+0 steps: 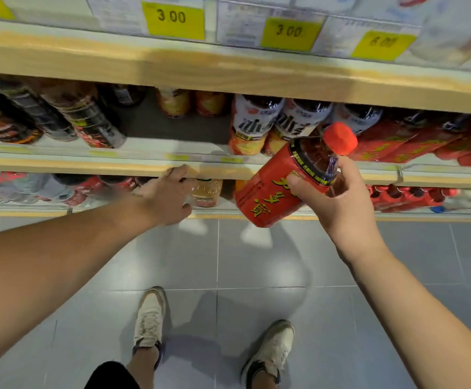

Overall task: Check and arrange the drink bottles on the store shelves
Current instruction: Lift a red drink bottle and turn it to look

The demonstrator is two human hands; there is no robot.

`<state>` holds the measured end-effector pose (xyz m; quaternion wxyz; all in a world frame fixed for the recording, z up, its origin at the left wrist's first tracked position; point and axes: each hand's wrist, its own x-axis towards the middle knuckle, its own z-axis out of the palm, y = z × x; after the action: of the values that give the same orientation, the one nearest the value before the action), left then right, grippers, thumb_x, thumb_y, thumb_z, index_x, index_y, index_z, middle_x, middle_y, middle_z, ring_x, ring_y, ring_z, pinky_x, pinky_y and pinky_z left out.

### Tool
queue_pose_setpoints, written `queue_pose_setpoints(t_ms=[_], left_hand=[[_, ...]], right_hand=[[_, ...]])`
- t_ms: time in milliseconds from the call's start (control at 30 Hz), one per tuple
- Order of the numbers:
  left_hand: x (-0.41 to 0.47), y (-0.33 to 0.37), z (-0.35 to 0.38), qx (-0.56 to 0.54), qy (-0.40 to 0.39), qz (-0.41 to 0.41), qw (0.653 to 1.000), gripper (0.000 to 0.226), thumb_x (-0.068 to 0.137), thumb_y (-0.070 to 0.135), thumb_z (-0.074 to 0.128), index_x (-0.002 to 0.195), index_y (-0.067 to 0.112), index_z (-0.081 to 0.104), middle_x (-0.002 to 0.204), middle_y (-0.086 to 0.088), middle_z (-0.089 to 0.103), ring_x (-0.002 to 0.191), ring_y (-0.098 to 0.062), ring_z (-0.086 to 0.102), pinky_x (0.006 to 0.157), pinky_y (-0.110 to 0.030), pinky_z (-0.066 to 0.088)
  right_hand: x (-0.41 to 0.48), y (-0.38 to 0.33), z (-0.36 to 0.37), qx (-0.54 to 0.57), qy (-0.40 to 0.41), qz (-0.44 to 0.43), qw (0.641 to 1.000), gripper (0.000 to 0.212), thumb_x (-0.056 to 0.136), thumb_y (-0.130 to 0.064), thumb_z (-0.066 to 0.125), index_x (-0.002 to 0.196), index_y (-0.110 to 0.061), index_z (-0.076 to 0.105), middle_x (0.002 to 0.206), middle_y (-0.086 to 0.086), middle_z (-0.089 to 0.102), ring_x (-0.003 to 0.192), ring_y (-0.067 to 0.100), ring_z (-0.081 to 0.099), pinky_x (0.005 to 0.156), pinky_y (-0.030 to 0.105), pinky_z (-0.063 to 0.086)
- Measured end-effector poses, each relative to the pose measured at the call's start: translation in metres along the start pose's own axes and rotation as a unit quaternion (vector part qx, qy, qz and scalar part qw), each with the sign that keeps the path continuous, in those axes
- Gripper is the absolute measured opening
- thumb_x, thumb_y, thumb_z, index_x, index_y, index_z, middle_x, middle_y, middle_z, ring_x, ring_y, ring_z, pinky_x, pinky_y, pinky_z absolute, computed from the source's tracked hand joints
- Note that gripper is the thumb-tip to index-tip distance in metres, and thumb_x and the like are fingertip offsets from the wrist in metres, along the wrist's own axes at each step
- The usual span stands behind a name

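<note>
Currently: red-labelled tea bottle (285,181), fingers of right hand (332,203) closed round its neck, red cap (340,138) tilted up-right toward the middle shelf (116,153); left hand (169,195), grip unclear, at the lower shelf's glass-jar drink (206,192).

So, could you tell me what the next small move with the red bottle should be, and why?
Probably set the red bottle, tilted in the right hand, upright into the gap on the middle shelf; the left hand is busy at the lower shelf.
</note>
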<state>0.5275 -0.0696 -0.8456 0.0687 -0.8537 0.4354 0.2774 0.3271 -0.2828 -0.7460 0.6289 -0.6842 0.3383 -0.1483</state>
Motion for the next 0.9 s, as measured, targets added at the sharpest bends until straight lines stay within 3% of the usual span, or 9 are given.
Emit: queue_pose_setpoints(t_ms=[100,167,267,400,567,633,733,900], left_hand=[[0.010,0.040,-0.003,0.019,0.001,0.016,1.000,0.063,0.095,0.038,0.054,0.154,0.030,0.030,0.159,-0.008,0.023,0.147,-0.026,0.024,0.113,-0.039,0.036],[0.019,0.068,-0.008,0.039,-0.017,-0.005,0.999,0.062,0.095,0.041,0.054,0.152,0.033,0.031,0.161,-0.009,0.011,0.147,-0.029,0.025,0.111,-0.040,0.039],[0.032,0.112,-0.011,0.049,-0.046,-0.017,0.998,0.061,0.095,0.042,0.053,0.152,0.034,0.030,0.164,-0.009,-0.004,0.149,-0.032,0.025,0.109,-0.046,0.042],[0.049,0.165,-0.017,0.054,-0.028,-0.003,0.998,0.065,0.093,0.043,0.053,0.153,0.032,0.031,0.164,-0.004,0.005,0.147,-0.030,0.025,0.107,-0.049,0.043],[0.078,0.208,-0.024,0.017,-0.030,-0.035,0.999,0.069,0.094,0.048,0.050,0.156,0.028,0.027,0.161,0.001,0.015,0.146,-0.025,0.028,0.114,-0.041,0.036],[0.087,0.218,-0.023,0.012,-0.024,-0.043,0.999,0.071,0.092,0.050,0.051,0.155,0.028,0.029,0.159,0.001,0.019,0.145,-0.025,0.031,0.114,-0.039,0.036],[0.096,0.236,-0.019,0.013,-0.022,-0.033,0.999,0.073,0.089,0.051,0.054,0.154,0.032,0.029,0.165,-0.002,0.005,0.148,-0.026,0.027,0.113,-0.038,0.038],[0.111,0.269,-0.014,0.007,0.011,0.003,1.000,0.065,0.089,0.047,0.053,0.151,0.035,0.035,0.164,-0.002,-0.002,0.147,-0.028,0.028,0.106,-0.038,0.044]], right_hand=[[0.005,0.010,-0.046,0.001,0.010,-0.008,1.000,0.056,0.080,-0.019,0.087,0.129,-0.017,0.060,0.115,-0.002,0.074,0.094,0.006,0.071,0.070,0.017,0.053],[0.008,0.016,-0.078,0.004,0.018,-0.019,1.000,0.058,0.080,-0.021,0.088,0.130,-0.017,0.059,0.117,0.000,0.073,0.099,0.012,0.072,0.069,0.020,0.055],[0.010,0.023,-0.125,-0.001,0.027,-0.024,0.999,0.061,0.078,-0.027,0.090,0.130,-0.022,0.059,0.117,-0.006,0.074,0.105,0.009,0.071,0.074,0.021,0.057],[0.013,0.031,-0.180,-0.022,0.029,-0.020,0.999,0.065,0.074,-0.033,0.092,0.129,-0.026,0.059,0.118,-0.008,0.072,0.107,0.009,0.070,0.090,0.039,0.060],[0.014,0.036,-0.235,-0.035,0.045,-0.027,0.998,0.062,0.071,-0.039,0.092,0.124,-0.034,0.060,0.114,-0.014,0.073,0.104,0.006,0.071,0.088,0.040,0.060],[0.016,0.040,-0.252,-0.038,0.063,-0.027,0.997,0.061,0.070,-0.039,0.093,0.122,-0.035,0.061,0.113,-0.014,0.074,0.103,0.005,0.071,0.087,0.033,0.059],[0.020,0.042,-0.270,-0.040,0.084,-0.030,0.995,0.061,0.070,-0.040,0.093,0.121,-0.037,0.061,0.113,-0.015,0.074,0.104,0.004,0.070,0.082,0.018,0.054],[0.032,0.041,-0.297,-0.038,0.099,-0.031,0.994,0.060,0.075,-0.028,0.092,0.125,-0.028,0.060,0.110,-0.013,0.075,0.099,0.003,0.072,0.075,0.011,0.054]])
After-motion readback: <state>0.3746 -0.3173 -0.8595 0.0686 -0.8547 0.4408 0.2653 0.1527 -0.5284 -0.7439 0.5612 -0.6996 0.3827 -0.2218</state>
